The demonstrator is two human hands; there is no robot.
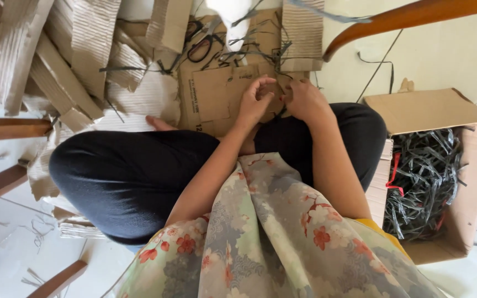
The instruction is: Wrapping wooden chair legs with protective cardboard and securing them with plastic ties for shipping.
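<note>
Head view: pale floor [448,49] strewn with cardboard scraps [84,49] (corrugated), both hands [280,102] pinching a dark strip [278,94].

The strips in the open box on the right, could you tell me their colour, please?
The strips are mostly dark grey-black, with a few red ones; head view.

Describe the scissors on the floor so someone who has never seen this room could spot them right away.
Start at the person's crossed legs in black trousers, then look past both hands to the flat cardboard sheet on the floor. The scissors lie at its far edge, among thin dark strips. Their dark looped handles set them apart from the straight strips and ridged cardboard pieces around them.
</note>
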